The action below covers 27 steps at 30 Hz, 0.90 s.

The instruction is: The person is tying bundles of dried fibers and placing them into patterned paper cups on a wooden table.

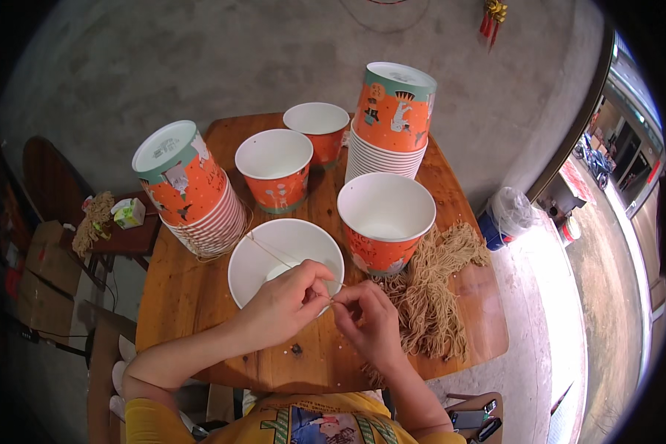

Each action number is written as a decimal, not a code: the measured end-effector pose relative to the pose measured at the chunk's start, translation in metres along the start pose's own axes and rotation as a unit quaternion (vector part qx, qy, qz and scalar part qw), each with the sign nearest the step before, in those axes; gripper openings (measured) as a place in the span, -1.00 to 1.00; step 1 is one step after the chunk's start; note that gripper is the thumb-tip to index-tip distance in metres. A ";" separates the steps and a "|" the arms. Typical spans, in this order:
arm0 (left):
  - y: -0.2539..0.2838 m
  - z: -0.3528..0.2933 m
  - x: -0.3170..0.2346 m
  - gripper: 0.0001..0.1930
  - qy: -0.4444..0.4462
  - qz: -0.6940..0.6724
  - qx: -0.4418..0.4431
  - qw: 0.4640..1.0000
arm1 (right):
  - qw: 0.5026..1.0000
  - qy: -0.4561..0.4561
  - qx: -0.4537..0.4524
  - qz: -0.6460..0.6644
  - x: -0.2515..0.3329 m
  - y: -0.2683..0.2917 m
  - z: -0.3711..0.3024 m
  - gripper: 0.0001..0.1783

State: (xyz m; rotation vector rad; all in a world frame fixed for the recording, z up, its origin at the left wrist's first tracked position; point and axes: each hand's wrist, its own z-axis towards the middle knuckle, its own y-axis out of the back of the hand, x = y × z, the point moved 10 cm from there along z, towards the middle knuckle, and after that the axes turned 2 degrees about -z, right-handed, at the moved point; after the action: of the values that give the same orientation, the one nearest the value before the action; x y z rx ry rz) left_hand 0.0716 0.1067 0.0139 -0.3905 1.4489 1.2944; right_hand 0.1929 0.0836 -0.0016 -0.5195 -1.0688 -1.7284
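Observation:
My left hand (287,307) and my right hand (370,322) meet over the near rim of a white-lined paper bucket (248,259). The fingers of both are pinched on a thin tan cord (271,253), which runs from them across the bucket's mouth to its far left rim. Where the fingertips come together, the cord's end is partly hidden. Just beyond my right hand stands an orange paper bucket (381,248) with its white mouth up. A loose heap of tan cords (436,296) lies on the table beside it.
On the wooden table (177,318), tall stacks of upturned orange buckets rise at the left (189,185) and far right (392,111). Two upright buckets (274,185) (325,140) stand at the back. A blue bin (493,231) is on the floor at right; cardboard boxes (48,274) are at left.

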 end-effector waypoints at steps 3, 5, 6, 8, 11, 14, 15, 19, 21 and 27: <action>0.001 -0.001 -0.004 -0.76 -0.019 0.025 -0.001 0.999 | 0.999 0.022 0.013 -0.024 0.006 0.000 0.003 -0.78; 0.002 0.000 -0.007 -0.77 -0.025 0.037 0.000 0.999 | 0.997 0.055 0.017 -0.059 0.012 0.003 0.006 -0.78; 0.002 0.001 -0.007 -0.78 -0.019 0.035 0.009 0.999 | 0.992 0.087 0.021 -0.093 0.018 0.002 0.006 -0.77; 0.000 0.004 -0.005 -0.79 -0.014 0.031 0.021 0.999 | 0.986 0.107 0.020 -0.125 0.020 0.003 0.008 -0.77; -0.001 0.005 -0.003 -0.79 -0.012 0.034 0.029 0.999 | 0.974 0.141 0.029 -0.173 0.028 0.002 0.010 -0.78; 0.000 0.007 -0.003 -0.79 -0.020 0.045 0.029 0.998 | 0.968 0.158 0.042 -0.190 0.030 -0.001 0.010 -0.79; -0.001 0.007 0.000 -0.78 -0.007 0.034 0.037 0.999 | 0.967 0.161 0.045 -0.189 0.030 -0.002 0.009 -0.80; -0.006 0.007 0.006 -0.76 -0.019 -0.016 0.048 0.999 | 0.983 0.136 0.014 -0.119 0.020 -0.003 0.004 -0.79; -0.008 0.006 0.009 -0.76 -0.015 -0.026 0.057 0.998 | 0.999 0.034 0.007 -0.029 -0.001 -0.003 0.001 -0.78; -0.012 0.004 0.017 -0.78 0.054 -0.032 0.088 0.994 | 0.999 -0.020 -0.024 0.033 -0.008 -0.006 -0.005 -0.85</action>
State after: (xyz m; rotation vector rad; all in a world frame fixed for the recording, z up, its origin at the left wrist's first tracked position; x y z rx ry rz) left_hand 0.0775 0.1122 -0.0055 -0.3914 1.6154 1.0989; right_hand 0.1910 0.0844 -0.0128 -0.6157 -1.0297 -1.6961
